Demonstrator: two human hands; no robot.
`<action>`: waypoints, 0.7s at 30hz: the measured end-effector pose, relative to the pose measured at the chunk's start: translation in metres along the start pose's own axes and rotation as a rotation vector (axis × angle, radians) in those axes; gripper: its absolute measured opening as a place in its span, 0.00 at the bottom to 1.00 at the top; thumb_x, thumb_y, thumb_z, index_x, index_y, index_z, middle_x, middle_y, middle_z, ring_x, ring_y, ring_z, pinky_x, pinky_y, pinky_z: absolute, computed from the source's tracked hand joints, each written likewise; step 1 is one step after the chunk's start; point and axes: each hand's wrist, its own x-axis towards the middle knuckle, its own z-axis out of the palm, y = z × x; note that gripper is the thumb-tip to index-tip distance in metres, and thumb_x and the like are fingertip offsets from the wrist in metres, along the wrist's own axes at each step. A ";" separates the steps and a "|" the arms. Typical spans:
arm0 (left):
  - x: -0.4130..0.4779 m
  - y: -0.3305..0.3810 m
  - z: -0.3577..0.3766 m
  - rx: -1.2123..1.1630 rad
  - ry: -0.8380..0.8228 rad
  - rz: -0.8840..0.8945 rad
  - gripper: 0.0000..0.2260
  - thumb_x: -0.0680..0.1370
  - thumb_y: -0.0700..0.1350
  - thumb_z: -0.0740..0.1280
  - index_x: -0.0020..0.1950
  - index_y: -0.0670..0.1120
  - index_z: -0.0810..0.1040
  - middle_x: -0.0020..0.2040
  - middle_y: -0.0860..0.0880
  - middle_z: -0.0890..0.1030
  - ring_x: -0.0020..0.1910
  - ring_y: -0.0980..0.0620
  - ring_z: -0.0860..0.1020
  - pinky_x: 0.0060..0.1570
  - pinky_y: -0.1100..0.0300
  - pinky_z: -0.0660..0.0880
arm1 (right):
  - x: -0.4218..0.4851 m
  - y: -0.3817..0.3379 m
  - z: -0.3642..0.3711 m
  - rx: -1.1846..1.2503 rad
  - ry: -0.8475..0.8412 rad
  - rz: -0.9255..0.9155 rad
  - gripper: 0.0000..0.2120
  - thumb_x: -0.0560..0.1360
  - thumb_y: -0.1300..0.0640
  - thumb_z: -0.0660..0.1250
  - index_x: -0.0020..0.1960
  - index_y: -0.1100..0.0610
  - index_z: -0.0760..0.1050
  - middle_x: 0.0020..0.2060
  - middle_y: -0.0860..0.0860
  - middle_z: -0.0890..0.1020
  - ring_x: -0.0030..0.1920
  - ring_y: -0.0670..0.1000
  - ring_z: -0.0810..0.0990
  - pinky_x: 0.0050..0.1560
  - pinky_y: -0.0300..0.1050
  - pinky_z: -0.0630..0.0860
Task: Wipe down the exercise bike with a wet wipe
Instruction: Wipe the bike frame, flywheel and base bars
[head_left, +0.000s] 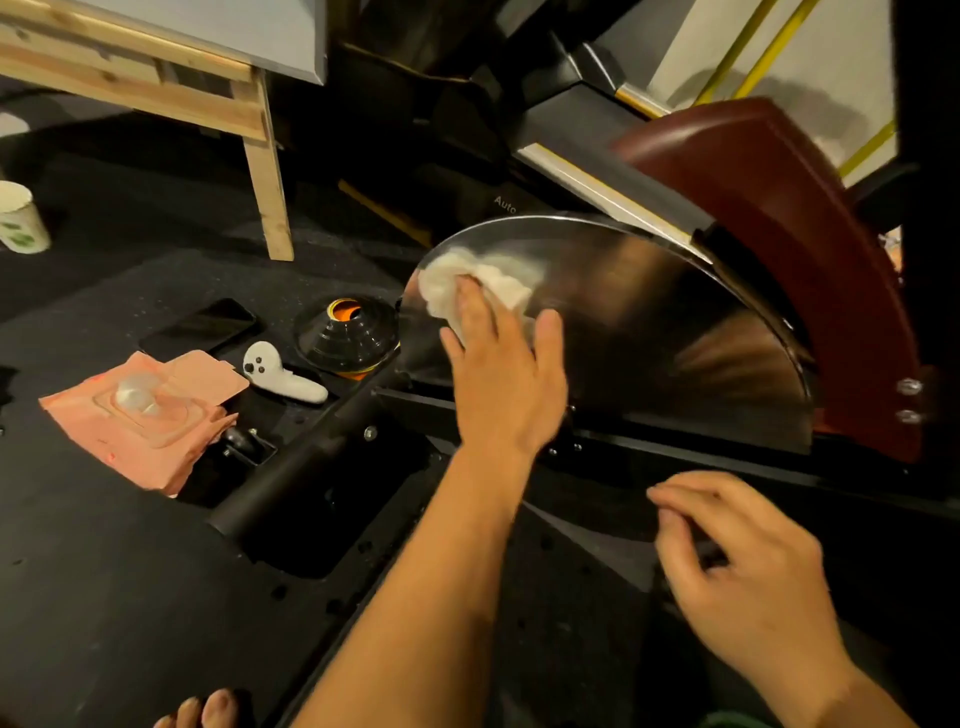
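Left grip (501, 374) flat, fingers released, pressing wet wipe (483, 283) onto bike flywheel (649, 322) at its 10 o'clock edge; right grip (748, 566) loosely curled, holding nothing, at 5 o'clock.

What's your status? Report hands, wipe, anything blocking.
Left hand pressing wet wipe on the steel flywheel. Right hand loose, empty, low by the frame. Nothing blocking the disc face.
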 end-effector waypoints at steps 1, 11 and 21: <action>-0.001 0.007 -0.003 -0.115 0.013 -0.036 0.32 0.82 0.59 0.43 0.78 0.39 0.58 0.81 0.40 0.42 0.79 0.44 0.40 0.77 0.40 0.43 | 0.003 -0.003 -0.005 0.008 0.032 -0.010 0.10 0.73 0.59 0.65 0.47 0.58 0.84 0.46 0.49 0.82 0.47 0.40 0.76 0.53 0.23 0.69; -0.016 0.030 0.007 -0.012 0.096 0.129 0.32 0.81 0.58 0.50 0.80 0.41 0.53 0.81 0.41 0.45 0.80 0.46 0.42 0.76 0.37 0.43 | -0.003 -0.007 -0.032 0.028 0.234 -0.034 0.08 0.75 0.63 0.64 0.46 0.61 0.83 0.43 0.51 0.81 0.44 0.42 0.77 0.52 0.27 0.70; -0.078 0.017 0.061 0.196 -0.026 0.583 0.26 0.82 0.54 0.51 0.80 0.48 0.55 0.81 0.46 0.55 0.79 0.45 0.54 0.73 0.31 0.48 | -0.034 0.014 -0.026 0.083 0.166 0.082 0.07 0.73 0.63 0.66 0.48 0.59 0.83 0.44 0.48 0.81 0.44 0.41 0.78 0.46 0.29 0.74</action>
